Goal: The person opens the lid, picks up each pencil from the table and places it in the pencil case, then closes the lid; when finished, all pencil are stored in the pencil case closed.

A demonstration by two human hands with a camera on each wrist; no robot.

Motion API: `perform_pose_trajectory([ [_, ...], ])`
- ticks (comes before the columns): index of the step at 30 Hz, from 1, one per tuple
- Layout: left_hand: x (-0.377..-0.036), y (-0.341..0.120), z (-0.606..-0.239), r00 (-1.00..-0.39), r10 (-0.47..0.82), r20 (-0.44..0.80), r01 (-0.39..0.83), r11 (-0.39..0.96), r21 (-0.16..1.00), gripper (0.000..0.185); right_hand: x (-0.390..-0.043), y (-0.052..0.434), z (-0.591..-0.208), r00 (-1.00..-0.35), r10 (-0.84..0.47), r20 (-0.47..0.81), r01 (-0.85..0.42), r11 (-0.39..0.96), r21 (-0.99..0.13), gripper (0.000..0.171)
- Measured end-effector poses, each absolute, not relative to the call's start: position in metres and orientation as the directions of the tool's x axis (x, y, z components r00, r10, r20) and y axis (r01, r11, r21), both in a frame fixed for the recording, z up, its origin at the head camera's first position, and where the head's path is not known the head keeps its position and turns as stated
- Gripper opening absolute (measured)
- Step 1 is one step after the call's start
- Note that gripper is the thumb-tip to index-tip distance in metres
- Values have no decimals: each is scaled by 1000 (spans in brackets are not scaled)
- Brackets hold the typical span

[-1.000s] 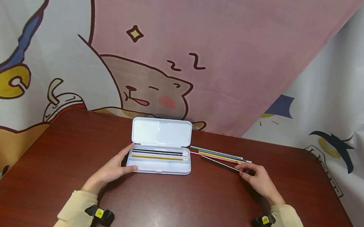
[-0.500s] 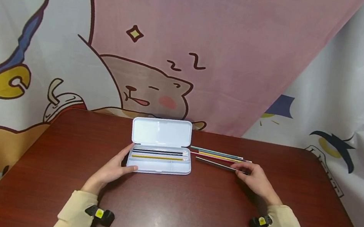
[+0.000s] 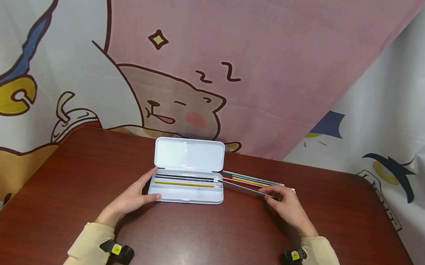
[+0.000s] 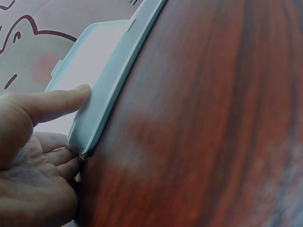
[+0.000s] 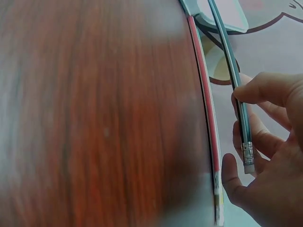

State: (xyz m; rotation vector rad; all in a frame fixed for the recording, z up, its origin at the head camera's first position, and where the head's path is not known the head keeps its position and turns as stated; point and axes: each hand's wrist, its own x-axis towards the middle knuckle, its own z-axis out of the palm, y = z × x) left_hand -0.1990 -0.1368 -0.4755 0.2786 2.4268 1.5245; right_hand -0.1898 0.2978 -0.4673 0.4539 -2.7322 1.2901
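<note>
A white pencil case (image 3: 209, 199) stands with its lid (image 3: 189, 154) raised. Several pencils lie in its rear compartment, among them a yellow pencil (image 3: 185, 184). My left hand (image 3: 130, 198) holds the case's left end, thumb (image 4: 61, 101) on the front wall and fingers at the end wall. To the right, my right hand (image 3: 288, 207) pinches a dark striped pencil (image 5: 226, 49) between thumb and fingers, near its white eraser (image 5: 249, 168). In the head view that pencil's far tip overlaps the case's right edge.
Behind the held pencil, several pencils lie on the brown table (image 3: 197, 243), including a teal pencil (image 3: 251, 177) and a red pencil (image 5: 207, 94). A curtain (image 3: 270, 68) with cartoon animals hangs right behind the table.
My right hand has moved left with the striped pencil, bringing its tip from the table beside the case to the case's right edge. My left hand has stayed on the case.
</note>
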Motion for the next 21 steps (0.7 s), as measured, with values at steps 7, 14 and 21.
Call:
perform_pose_trajectory([
  [7, -201, -138, -478, -948, 294, -122, 16, 427, 904, 86, -194, 282, -468, -945, -247, 216, -322, 580, -748, 22],
  [14, -201, -138, -480, -948, 299, -107, 31, 424, 905, 86, -198, 264, -468, -952, -238, 192, -296, 559, -775, 21],
  [21, -201, -138, -478, -949, 298, -102, 34, 419, 908, 85, -204, 248, -468, -946, -261, 194, -312, 561, -767, 21],
])
